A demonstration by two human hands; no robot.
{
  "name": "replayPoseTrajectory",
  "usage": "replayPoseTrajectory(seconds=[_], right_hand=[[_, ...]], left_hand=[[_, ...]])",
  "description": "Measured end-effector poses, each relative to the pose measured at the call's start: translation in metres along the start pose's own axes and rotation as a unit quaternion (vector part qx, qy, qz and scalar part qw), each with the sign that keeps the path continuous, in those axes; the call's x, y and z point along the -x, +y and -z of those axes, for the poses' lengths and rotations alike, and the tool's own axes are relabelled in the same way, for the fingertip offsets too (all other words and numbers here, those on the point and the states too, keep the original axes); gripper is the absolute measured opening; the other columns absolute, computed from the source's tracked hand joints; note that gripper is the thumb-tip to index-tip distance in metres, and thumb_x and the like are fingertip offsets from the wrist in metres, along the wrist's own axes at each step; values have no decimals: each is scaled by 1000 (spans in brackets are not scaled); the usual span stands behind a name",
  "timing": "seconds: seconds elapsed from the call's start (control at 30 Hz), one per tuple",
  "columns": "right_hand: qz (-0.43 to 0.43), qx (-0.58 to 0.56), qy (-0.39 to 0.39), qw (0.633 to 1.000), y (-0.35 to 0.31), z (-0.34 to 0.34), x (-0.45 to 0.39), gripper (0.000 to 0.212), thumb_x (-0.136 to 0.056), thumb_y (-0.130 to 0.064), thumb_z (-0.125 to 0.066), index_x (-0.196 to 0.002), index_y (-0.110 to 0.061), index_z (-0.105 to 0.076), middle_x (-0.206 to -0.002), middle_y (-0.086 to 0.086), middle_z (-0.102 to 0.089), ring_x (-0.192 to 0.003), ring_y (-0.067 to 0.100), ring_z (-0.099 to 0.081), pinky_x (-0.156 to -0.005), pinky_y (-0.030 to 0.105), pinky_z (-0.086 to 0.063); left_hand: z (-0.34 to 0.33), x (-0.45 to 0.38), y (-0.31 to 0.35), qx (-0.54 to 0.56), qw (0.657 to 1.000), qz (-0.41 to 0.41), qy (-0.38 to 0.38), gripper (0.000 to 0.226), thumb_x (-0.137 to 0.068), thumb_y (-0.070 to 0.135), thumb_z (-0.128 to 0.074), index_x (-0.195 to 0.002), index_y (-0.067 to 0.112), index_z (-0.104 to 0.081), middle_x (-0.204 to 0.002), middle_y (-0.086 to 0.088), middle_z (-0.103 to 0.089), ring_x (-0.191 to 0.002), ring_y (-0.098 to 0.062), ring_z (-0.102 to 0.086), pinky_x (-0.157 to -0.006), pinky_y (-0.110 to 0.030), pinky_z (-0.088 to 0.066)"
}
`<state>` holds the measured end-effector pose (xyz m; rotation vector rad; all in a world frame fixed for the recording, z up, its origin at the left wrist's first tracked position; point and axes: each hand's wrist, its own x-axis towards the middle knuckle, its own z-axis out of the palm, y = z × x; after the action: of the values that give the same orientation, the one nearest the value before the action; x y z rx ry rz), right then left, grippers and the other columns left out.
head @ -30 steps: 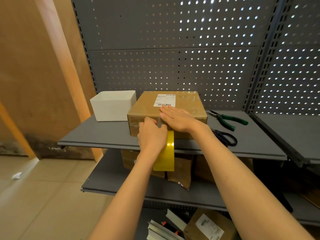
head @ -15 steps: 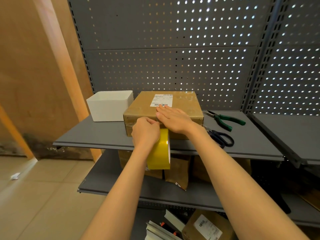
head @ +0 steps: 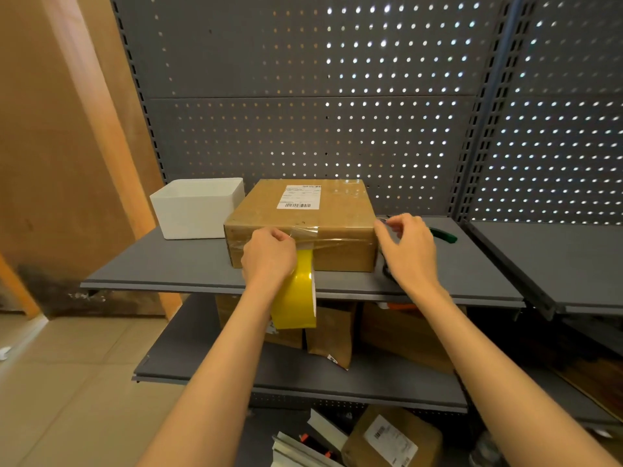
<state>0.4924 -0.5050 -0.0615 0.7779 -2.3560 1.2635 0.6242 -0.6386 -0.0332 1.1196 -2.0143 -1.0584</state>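
Note:
A brown cardboard box (head: 337, 210) with a white shipping label (head: 299, 197) sits on the grey shelf (head: 168, 264). Clear tape runs across its front top edge. My left hand (head: 268, 254) grips a yellow tape roll (head: 296, 298) against the box's front face, and the roll hangs below the shelf edge. My right hand (head: 409, 251) hovers just right of the box's front right corner with its fingers loosely curled. I see nothing held in it.
A white open bin (head: 199, 210) stands left of the box. Green-handled pliers (head: 443, 234) and black scissors (head: 384, 273) lie under and behind my right hand. Brown paper packages (head: 332, 332) fill the lower shelf (head: 236, 358). Another labelled box (head: 391, 439) sits below. Pegboard backs the shelving.
My right hand has lifted off the box top and moved right, past the box's corner. My left hand has drawn the tape roll slightly down the front face.

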Motion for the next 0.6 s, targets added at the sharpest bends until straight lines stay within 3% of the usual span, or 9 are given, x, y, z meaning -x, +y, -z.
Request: replayPoseTrajectory(seconds=[0.1,0.27,0.43,0.6], right_hand=[[-57,3,4,998,14,4,8,33,-100,-32,-34,-87,-9,-54,-87,4,-53,-92,23,-52,-72,29,-33],[-82,186,-78,976,29,11,18,36,-97,-26,-46,-121,0,-51,-122,17,-51,-115,29,-44,-93,34,-38],[-85,241,-119,959,24,12,15,34,-94,-27,-53,-113,1,-56,-121,18,-51,-114,30,-45,-89,33,-42],[-104,228,-102,963,26,13,14,32,-97,-22,-47,-116,3,-53,-122,20,-51,-114,33,-47,-91,36,-40]], left_hand=[[0,2,0,1,1000,-5,1,20,-94,21,-49,-104,15,-65,-103,0,-60,-90,-15,-46,-73,-29,-35],[0,3,-1,4,1000,-6,4,19,-95,20,-49,-103,14,-65,-100,-1,-58,-89,-16,-47,-74,-30,-36],[0,4,-1,8,1000,2,5,19,-95,19,-48,-99,13,-66,-94,0,-56,-87,-17,-47,-73,-30,-36],[0,4,-1,6,1000,10,5,19,-95,19,-48,-97,13,-66,-93,0,-55,-87,-18,-47,-73,-31,-36]])
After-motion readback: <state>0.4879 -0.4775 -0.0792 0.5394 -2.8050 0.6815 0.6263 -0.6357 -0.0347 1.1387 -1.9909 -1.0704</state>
